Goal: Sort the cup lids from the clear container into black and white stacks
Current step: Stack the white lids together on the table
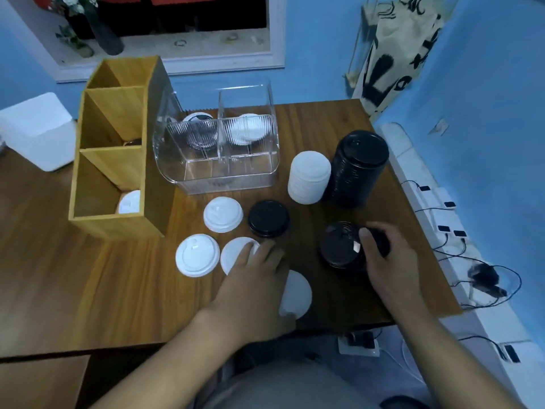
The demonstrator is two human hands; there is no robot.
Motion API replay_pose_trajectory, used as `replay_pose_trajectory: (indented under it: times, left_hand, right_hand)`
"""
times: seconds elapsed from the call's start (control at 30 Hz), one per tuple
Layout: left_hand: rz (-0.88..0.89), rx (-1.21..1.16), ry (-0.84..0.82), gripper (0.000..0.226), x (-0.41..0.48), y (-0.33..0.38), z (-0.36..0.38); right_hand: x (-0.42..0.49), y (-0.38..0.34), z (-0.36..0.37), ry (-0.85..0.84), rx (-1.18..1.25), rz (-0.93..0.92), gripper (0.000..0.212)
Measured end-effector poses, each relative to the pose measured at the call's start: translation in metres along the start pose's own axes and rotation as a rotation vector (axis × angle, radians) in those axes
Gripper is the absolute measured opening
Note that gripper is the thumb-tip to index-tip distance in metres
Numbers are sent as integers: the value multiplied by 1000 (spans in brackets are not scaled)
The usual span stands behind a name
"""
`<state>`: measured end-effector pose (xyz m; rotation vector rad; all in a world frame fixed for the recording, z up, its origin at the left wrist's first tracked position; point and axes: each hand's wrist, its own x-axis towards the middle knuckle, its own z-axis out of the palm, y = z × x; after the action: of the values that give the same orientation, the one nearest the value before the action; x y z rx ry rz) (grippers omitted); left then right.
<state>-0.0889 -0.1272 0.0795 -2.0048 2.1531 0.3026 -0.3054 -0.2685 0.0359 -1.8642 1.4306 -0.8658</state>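
The right hand (380, 255) grips a short pile of black lids (339, 246) at the near right of the surface (132, 290). Carrying it to the tall black stack (358, 166) could topple that column, or the white stack (309, 177) just beside it, if the pile lands off-centre. The left hand (253, 276) lies released, fingers straight, on a loose white lid (233, 255). Lids remain in the clear container (218, 172) farther off; a loose black lid (268, 219) sits between, and a wooden organiser (118, 149) stands left.
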Motion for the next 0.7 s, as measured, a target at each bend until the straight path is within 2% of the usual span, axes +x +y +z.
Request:
replay_pose_trajectory:
  times: [0.03,0.1,0.2,0.33,0.4,0.5,0.7]
  left_hand:
    - [-25,-36,-42,93,-1,4,-5]
    - [-45,-57,12,100,-3,7,-9]
    - [-38,-152,135,104,15,20,-11]
    - [26,-285,189,97,67,37,-15]
    - [51,-261,142,87,88,37,-20]
    - [58,-190,114,73,101,27,-26]
    - [23,-50,145,79,97,6,-19]
  right_hand:
    - [1,8,-2,-17,-92,-42,42]
    - [3,19,-5,-77,-196,-142,47]
    - [1,27,-12,-230,-118,-212,52]
    - [2,30,-21,-414,-173,-335,75]
    - [5,30,-23,-430,-215,-394,79]
    - [4,29,-28,-406,-219,-347,84]
    - [-7,34,-31,-336,-204,-362,80]
